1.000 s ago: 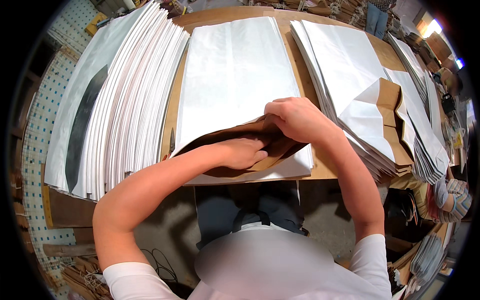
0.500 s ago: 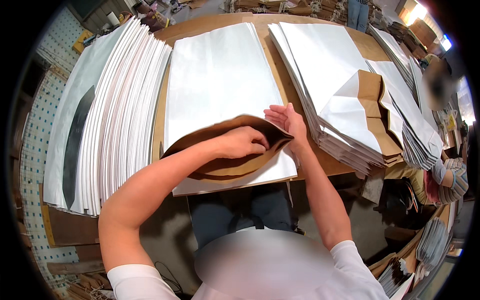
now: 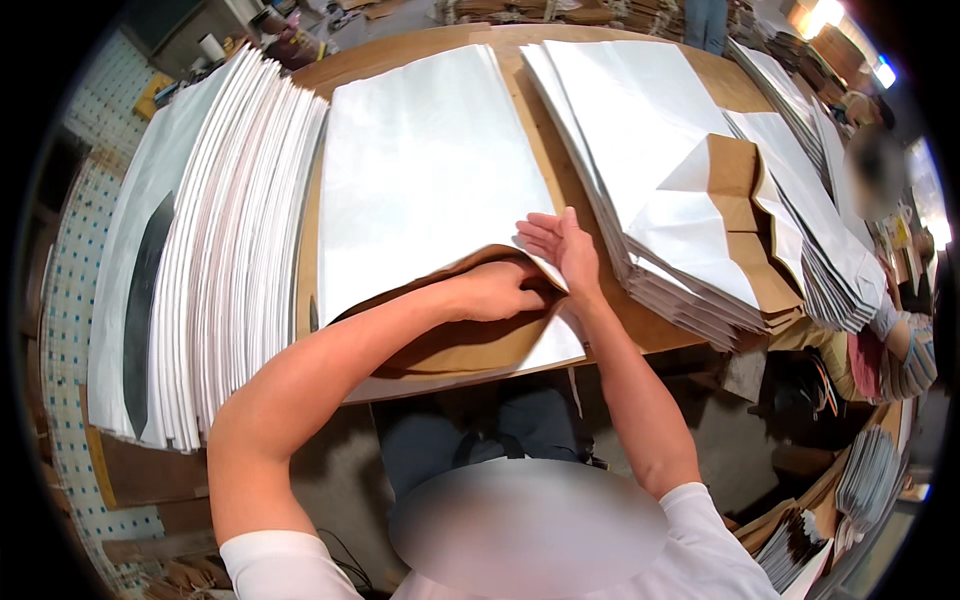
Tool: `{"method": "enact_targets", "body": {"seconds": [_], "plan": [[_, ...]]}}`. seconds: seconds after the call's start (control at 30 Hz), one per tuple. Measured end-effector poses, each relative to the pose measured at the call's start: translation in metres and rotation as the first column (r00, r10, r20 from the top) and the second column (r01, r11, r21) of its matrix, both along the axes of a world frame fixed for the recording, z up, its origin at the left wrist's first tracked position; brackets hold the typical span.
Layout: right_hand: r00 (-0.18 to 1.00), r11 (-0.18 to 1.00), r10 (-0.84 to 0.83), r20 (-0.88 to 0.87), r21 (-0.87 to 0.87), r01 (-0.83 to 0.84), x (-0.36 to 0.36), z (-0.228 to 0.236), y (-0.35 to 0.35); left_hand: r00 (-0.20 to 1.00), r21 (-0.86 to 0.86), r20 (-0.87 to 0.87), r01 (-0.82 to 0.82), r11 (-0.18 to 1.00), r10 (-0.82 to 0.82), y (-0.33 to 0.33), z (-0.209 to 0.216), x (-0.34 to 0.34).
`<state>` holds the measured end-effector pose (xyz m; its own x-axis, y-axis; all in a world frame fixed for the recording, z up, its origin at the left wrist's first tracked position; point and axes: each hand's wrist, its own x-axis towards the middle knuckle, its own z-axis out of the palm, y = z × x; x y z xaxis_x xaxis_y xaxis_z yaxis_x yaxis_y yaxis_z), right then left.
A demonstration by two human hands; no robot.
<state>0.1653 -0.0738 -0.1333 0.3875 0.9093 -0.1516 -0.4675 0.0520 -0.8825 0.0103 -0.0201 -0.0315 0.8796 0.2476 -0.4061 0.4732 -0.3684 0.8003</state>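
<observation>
A large paper bag (image 3: pixel 470 348), white outside and brown inside, lies with its mouth gaping toward me on a stack of white paper bags (image 3: pixel 430 150). My left hand (image 3: pixel 495 291) reaches into the mouth near its right corner. Its fingers bend inward, and their tips are hidden in the dark opening. Outside that same corner, my right hand (image 3: pixel 562 245) is open, fingers stretched out and palm turned toward the bag. The wrist of my right hand is beside the bag's corner point.
On the wooden table (image 3: pixel 570 170), a tall row of white bags (image 3: pixel 250 250) stands at left. Another stack (image 3: pixel 640 120) lies at right, with a partly unfolded brown-lined bag (image 3: pixel 745 215) on it. Beyond it are more bags (image 3: pixel 800 200) and a person's striped sleeve (image 3: pixel 910 350).
My left hand has gone deeper into the bag's right corner. The mouth's upper edge has dropped lower and its front has spread. My right hand has shifted slightly left, still open.
</observation>
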Motion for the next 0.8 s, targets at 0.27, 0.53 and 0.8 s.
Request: {"method": "enact_targets", "body": {"seconds": [0.27,0.53,0.8], "plan": [[0.998,0.999,0.008,0.065,0.045,-0.011,-0.025,-0.003,0.008,0.955,-0.132,-0.082,-0.296,0.946,0.287,0.009,-0.044,-0.015],[0.975,0.998,0.026,0.22,0.047,-0.037,-0.017,-0.021,0.008,0.968,-0.241,-0.078,-0.249,0.938,0.237,0.008,-0.06,-0.013],[0.935,0.992,0.116,0.335,0.002,-0.123,-0.018,-0.013,0.005,0.909,-0.426,-0.128,-0.412,0.805,0.397,-0.001,-0.055,-0.002]]}}
